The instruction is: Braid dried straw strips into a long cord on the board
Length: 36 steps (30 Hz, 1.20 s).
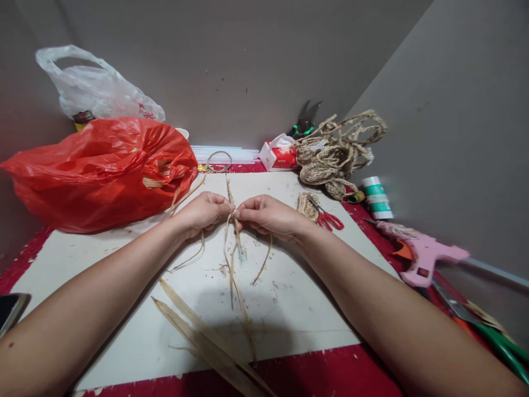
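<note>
My left hand [205,212] and my right hand [268,216] meet fingertip to fingertip over a white board [124,286]. Both are closed in a pinch on thin dried straw strips [233,248], which hang down from the fingers and trail onto the board. One strip runs up and away past the fingers toward the back. More long flat dried leaves [198,331] lie on the board near the front edge, between my forearms.
A full red plastic bag [103,171] and a white bag [95,88] sit back left. Coiled straw rope [334,149], a tissue pack [279,156], pruners [305,124], red scissors [328,218], a tape roll [376,197] and a pink glue gun [425,253] lie to the right. Grey walls close in.
</note>
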{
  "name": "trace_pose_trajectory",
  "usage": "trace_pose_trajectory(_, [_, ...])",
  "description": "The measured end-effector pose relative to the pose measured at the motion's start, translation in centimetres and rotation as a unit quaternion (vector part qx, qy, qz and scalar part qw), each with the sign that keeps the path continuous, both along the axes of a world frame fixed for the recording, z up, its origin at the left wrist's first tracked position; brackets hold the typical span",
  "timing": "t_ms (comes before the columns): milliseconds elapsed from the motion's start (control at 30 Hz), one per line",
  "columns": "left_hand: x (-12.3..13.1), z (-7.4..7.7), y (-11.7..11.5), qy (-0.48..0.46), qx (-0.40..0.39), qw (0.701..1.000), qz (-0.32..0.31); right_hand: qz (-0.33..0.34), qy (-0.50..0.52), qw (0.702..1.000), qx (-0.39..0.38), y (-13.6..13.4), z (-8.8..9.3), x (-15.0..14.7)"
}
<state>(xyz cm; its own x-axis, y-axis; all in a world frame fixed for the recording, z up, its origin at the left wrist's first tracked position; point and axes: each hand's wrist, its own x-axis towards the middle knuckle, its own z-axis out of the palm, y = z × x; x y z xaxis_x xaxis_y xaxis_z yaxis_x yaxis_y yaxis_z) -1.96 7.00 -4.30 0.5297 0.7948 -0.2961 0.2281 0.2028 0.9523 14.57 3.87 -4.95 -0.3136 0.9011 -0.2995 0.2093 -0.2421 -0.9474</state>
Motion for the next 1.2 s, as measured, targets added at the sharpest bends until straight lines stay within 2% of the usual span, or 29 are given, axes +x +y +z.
trace_pose_trajectory(233, [0.0, -0.1, 0.1, -0.012, -0.019, 1.000, 0.008, 0.006, 0.035, 0.999, -0.023, 0.1, 0.1, 0.1])
trace_pose_trajectory(400, [-0.2, -0.4, 0.4, -0.040, -0.037, 0.998, -0.011, 0.025, 0.040, 0.999, -0.010, 0.2, 0.0, 0.2])
trace_pose_trajectory(600, [-0.5, -0.4, 0.5, -0.049, -0.058, 0.997, -0.014, -0.019, 0.050, 0.998, -0.025, 0.1, 0.5, 0.1])
trace_pose_trajectory(867, [-0.7, -0.3, 0.8, -0.062, -0.074, 0.995, -0.024, -0.030, 0.073, 0.996, -0.044, 0.3, 0.8, 0.3])
trace_pose_trajectory(967, [-0.7, -0.3, 0.8, -0.066, -0.079, 0.994, -0.024, -0.039, 0.053, 0.998, -0.012, 0.3, 0.6, 0.2])
trace_pose_trajectory(1033, [-0.6, -0.2, 0.7, -0.067, -0.076, 0.995, -0.017, -0.051, 0.027, 0.997, 0.044, 0.1, 0.5, -0.1])
trace_pose_trajectory(1133, [-0.5, 0.0, 0.6, -0.061, -0.071, 0.996, -0.007, -0.057, -0.051, 0.989, 0.129, -0.4, 0.7, -0.4])
trace_pose_trajectory(1200, [-0.5, 0.1, 0.5, -0.058, -0.070, 0.996, -0.010, -0.046, -0.098, 0.985, 0.137, -0.6, 0.8, -0.5])
